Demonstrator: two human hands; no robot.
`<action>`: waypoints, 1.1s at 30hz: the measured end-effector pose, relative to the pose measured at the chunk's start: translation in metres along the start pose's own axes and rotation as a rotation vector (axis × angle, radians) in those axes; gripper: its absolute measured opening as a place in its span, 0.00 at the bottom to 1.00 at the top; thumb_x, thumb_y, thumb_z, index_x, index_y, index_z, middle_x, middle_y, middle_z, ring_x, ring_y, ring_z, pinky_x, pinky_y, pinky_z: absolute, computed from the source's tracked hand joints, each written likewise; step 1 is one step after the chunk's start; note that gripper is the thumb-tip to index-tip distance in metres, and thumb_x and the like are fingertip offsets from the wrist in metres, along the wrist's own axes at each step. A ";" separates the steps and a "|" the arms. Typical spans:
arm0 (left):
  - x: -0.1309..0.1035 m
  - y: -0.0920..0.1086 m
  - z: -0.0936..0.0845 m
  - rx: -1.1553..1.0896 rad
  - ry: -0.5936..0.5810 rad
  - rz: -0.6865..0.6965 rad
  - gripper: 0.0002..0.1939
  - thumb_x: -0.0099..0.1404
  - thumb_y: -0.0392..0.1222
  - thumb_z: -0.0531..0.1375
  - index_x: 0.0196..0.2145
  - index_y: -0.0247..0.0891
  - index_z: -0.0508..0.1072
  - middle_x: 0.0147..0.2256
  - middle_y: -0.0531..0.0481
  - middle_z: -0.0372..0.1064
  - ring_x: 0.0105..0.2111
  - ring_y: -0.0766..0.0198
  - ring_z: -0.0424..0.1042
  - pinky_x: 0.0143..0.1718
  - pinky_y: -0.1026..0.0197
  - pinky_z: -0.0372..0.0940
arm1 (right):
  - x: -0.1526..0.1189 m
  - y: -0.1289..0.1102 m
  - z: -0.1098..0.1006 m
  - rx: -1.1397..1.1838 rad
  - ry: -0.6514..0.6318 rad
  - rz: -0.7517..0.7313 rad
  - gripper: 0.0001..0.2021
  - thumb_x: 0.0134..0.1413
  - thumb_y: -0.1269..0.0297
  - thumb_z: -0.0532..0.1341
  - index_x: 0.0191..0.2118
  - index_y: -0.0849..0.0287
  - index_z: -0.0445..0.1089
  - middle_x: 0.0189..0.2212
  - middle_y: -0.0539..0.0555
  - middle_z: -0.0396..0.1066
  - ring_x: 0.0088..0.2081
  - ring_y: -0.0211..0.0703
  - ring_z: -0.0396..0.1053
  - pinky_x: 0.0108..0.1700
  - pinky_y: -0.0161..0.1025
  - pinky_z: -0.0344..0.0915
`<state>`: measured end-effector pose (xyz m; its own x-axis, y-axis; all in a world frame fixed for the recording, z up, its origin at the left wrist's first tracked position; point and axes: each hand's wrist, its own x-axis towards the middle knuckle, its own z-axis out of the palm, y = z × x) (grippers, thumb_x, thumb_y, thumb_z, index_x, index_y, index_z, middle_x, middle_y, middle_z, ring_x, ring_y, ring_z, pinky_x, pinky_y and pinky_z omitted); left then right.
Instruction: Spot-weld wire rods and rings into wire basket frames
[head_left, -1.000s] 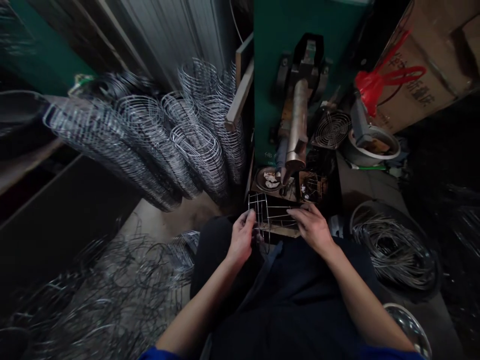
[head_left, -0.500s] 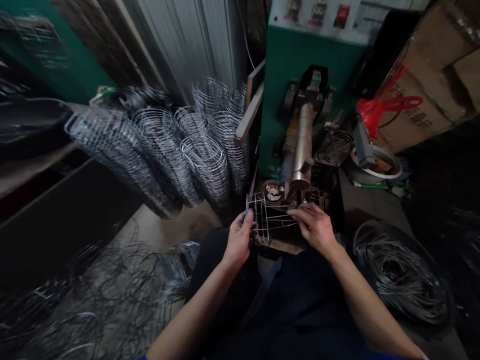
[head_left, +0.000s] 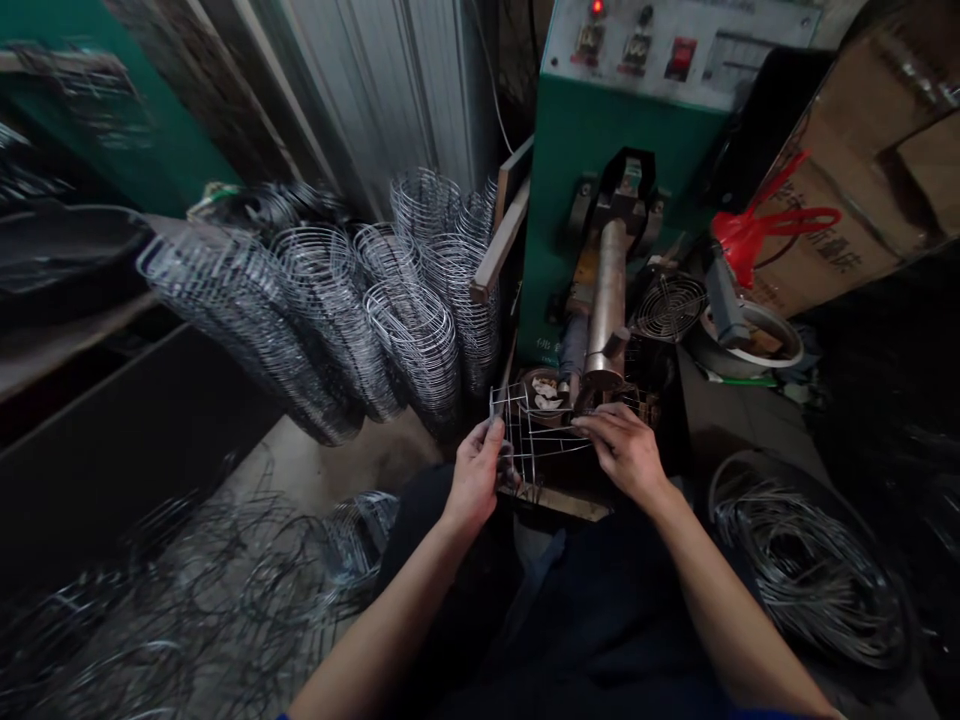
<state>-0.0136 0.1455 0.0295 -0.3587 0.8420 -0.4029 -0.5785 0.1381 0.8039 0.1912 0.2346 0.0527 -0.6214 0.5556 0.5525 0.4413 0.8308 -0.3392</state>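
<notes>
A small frame of thin metal wires (head_left: 532, 440) is held between my two hands, just below the metal cylinder (head_left: 609, 290) of a green machine (head_left: 555, 150). My left hand (head_left: 478, 470) grips the frame's left side, thumb on top. At its right end my right hand (head_left: 624, 450) pinches the frame, with fingertips close under the machine's lower tip. Exactly where the wires meet the machine is dark and partly hidden by my right fingers. A round dish (head_left: 545, 392) with white pieces sits behind the frame.
Stacks of wire rings (head_left: 412, 325) stand to the left. Loose wires (head_left: 247, 570) cover the floor at lower left. On the right are a coil of wire (head_left: 810, 560), a metal bowl (head_left: 787, 350), a round fan grille (head_left: 670, 303), red handles (head_left: 750, 235) and a cardboard box (head_left: 877, 190).
A red light now glows on the machine's top panel. The view has shifted slightly, so the machine appears a little lower. Both hands keep their hold on the wire frame.
</notes>
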 end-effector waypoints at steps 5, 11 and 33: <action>0.000 0.000 -0.001 0.017 -0.006 -0.005 0.29 0.53 0.61 0.69 0.44 0.38 0.70 0.22 0.60 0.61 0.14 0.74 0.59 0.13 0.70 0.61 | -0.002 0.003 0.000 0.025 -0.010 0.034 0.13 0.65 0.70 0.57 0.48 0.54 0.76 0.38 0.55 0.78 0.44 0.49 0.70 0.46 0.46 0.72; 0.001 0.003 -0.001 0.047 -0.034 -0.016 0.29 0.53 0.63 0.68 0.42 0.39 0.69 0.21 0.61 0.61 0.14 0.73 0.60 0.13 0.69 0.61 | -0.014 0.016 -0.010 -0.085 0.012 0.072 0.09 0.65 0.68 0.57 0.45 0.56 0.75 0.37 0.56 0.76 0.42 0.49 0.68 0.45 0.45 0.69; 0.028 0.007 -0.001 0.101 -0.080 0.046 0.30 0.54 0.64 0.67 0.43 0.38 0.70 0.20 0.60 0.61 0.12 0.73 0.61 0.12 0.70 0.58 | -0.010 0.016 -0.024 0.272 0.174 0.495 0.12 0.63 0.55 0.61 0.43 0.57 0.75 0.38 0.54 0.78 0.38 0.45 0.75 0.41 0.40 0.69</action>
<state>-0.0284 0.1692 0.0235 -0.3214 0.8869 -0.3319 -0.4848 0.1470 0.8622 0.2200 0.2413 0.0605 -0.2585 0.8850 0.3873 0.4552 0.4652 -0.7592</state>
